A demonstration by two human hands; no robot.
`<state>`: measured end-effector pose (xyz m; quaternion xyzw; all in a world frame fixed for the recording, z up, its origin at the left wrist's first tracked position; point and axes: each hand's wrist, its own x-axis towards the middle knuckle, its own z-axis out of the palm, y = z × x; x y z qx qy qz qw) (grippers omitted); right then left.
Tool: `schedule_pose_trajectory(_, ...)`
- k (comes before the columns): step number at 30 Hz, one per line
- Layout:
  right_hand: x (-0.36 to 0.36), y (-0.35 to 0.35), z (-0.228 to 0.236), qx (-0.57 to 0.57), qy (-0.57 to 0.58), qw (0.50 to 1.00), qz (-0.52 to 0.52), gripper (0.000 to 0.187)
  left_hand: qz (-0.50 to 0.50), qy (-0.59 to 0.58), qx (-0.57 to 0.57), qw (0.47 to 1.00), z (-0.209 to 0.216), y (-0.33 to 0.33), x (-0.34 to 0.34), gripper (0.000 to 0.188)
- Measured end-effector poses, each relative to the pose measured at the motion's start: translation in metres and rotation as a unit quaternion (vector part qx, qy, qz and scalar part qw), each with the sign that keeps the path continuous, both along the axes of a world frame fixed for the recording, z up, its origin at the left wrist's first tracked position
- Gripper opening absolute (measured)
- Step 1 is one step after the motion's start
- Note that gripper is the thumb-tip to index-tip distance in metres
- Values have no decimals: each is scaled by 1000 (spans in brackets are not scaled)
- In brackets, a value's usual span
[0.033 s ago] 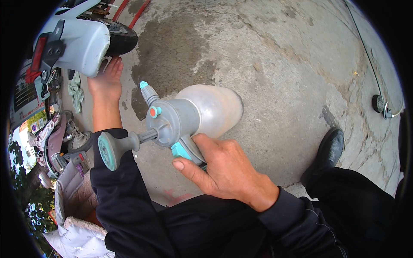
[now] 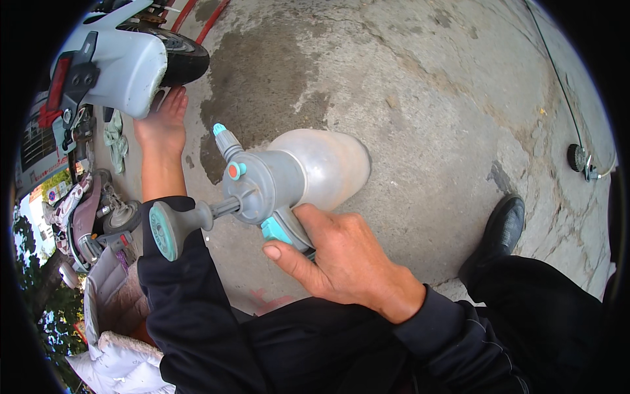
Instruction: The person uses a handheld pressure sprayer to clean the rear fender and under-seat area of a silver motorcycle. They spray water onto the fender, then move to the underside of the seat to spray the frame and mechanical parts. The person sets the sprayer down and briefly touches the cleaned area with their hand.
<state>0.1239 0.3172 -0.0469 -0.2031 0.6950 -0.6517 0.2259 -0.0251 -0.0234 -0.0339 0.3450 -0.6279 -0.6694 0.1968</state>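
Observation:
My right hand [image 2: 351,259] is closed around the handle of a pump sprayer [image 2: 331,164], its thumb near the turquoise trigger [image 2: 276,230]. The sprayer has a cloudy, translucent bottle, a grey head and a turquoise-tipped nozzle [image 2: 225,139] pointing toward the far left. Its pump knob [image 2: 172,228] sticks out on the near left, above my left sleeve. Stretched forward, my left hand [image 2: 164,125] is open, fingers extended and palm showing. It is right by the white rear fender [image 2: 134,72] and dark tyre [image 2: 187,59] of a two-wheeler; whether it touches them I cannot tell.
A wet patch [image 2: 252,85] darkens the cracked concrete beyond the sprayer. At the far right lie a thin hose and a round black brush head [image 2: 577,158]. Parked scooters [image 2: 98,223] and a padded quilt [image 2: 118,295] are on the left. My black shoe [image 2: 505,226] rests at right.

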Motion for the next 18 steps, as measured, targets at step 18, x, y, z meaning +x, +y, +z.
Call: schedule_pose_trajectory(18, -1, 1, -3, -23, 20, 1000, -6, 49, -22, 17, -19, 999, -2, -1, 0, 72)
